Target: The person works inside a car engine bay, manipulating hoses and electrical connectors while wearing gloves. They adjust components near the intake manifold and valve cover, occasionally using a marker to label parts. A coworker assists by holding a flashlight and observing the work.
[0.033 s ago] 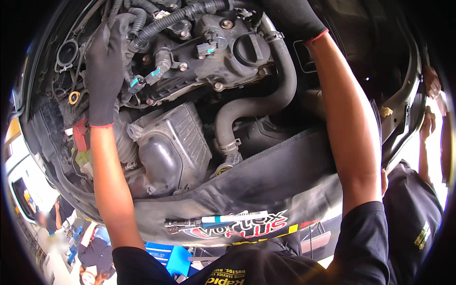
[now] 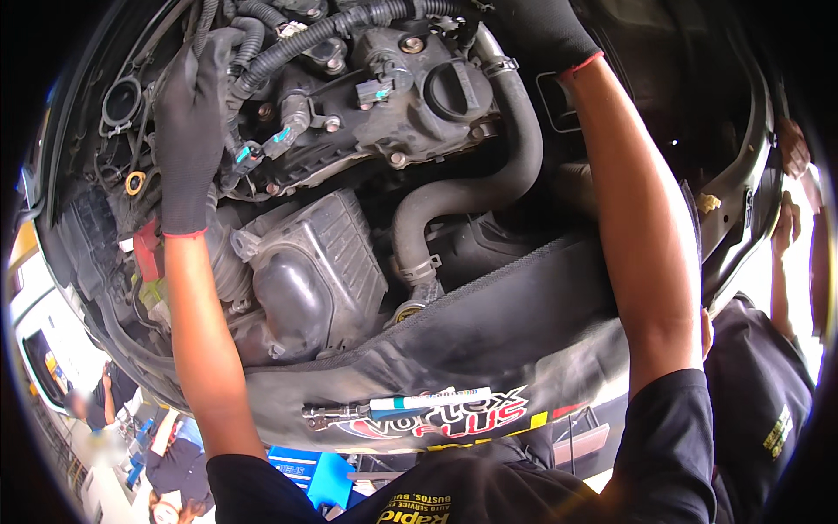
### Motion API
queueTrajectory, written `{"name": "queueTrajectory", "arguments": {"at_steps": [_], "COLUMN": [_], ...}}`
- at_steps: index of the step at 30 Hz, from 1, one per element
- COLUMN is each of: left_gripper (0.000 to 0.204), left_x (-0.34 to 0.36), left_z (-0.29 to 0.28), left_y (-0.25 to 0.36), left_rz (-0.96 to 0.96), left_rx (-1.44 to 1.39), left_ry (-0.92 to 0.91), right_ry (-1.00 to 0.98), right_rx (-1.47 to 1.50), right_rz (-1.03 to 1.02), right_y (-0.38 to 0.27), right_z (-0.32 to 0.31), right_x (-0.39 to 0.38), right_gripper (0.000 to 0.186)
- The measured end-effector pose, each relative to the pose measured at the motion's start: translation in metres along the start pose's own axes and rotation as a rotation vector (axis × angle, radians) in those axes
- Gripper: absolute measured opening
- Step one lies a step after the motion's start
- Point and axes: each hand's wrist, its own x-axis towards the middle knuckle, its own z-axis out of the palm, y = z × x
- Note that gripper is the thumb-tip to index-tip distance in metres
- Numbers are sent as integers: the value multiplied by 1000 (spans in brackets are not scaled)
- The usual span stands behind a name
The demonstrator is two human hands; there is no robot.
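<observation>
My left hand (image 2: 188,113), in a black glove with a red cuff, has its fingers closed on a corrugated hose (image 2: 206,19) at the engine's upper left. Beside it are a thick wiring conduit (image 2: 297,45) and connectors with blue tabs (image 2: 248,153). My right hand (image 2: 559,39), gloved alike, reaches to the top edge right of a curved rubber hose (image 2: 519,113); its fingers are hidden in shadow or cut off. The engine cover (image 2: 367,131) with a black round cap (image 2: 447,90) lies between my hands.
An air filter box (image 2: 297,297) sits lower left. A black fender cover (image 2: 541,314) drapes the front edge, holding ratchet tools (image 2: 332,415) and a white-and-teal stick (image 2: 428,395). A co-worker (image 2: 751,393) stands at right; other people (image 2: 175,472) and a blue cart (image 2: 305,472) show below.
</observation>
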Motion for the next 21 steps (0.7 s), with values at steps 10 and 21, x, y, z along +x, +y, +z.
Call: {"name": "queueTrajectory", "arguments": {"at_steps": [10, 21], "left_gripper": [51, 48], "left_x": [10, 8], "left_z": [-3, 6], "left_y": [-6, -10], "left_rz": [-40, -140], "left_rx": [-82, -277], "left_ry": [-34, -175], "right_ry": [622, 785], "right_rx": [33, 79], "right_rz": [-43, -35], "right_y": [20, 64], "right_z": [-67, -111], "right_x": [16, 16], "right_gripper": [42, 36]}}
